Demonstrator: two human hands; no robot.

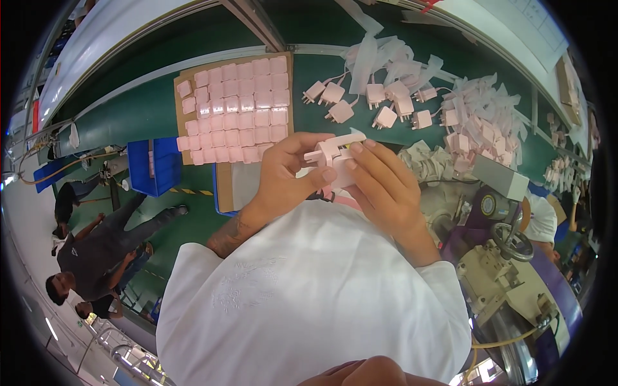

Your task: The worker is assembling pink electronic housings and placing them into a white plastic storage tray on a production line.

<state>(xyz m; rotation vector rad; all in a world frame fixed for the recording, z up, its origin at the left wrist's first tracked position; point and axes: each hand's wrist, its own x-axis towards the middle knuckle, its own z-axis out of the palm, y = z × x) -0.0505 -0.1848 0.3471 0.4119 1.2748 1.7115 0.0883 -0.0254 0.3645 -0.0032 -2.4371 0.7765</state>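
In front of my chest, both hands hold a pale pink plug-in charger [330, 154] with its prongs pointing left. My left hand [283, 174] has its thumb and fingers closed round the left side of the charger. With bent fingers, my right hand [386, 183] grips the right side and presses against it. A flat pale pink piece [346, 139] sticks out along the top of the charger, between my two hands; whether it is attached cannot be made out. Parts of the charger are hidden behind my fingers.
Rows of pink charger pieces [241, 103] lie on a cardboard sheet [183, 109]. Several corded chargers [340, 110] with clear plastic wrapping lie on the green bench, piled at the right [483, 135]. A machine with a handwheel [512, 241] stands at right; blue bins [154, 170] and people are at left.
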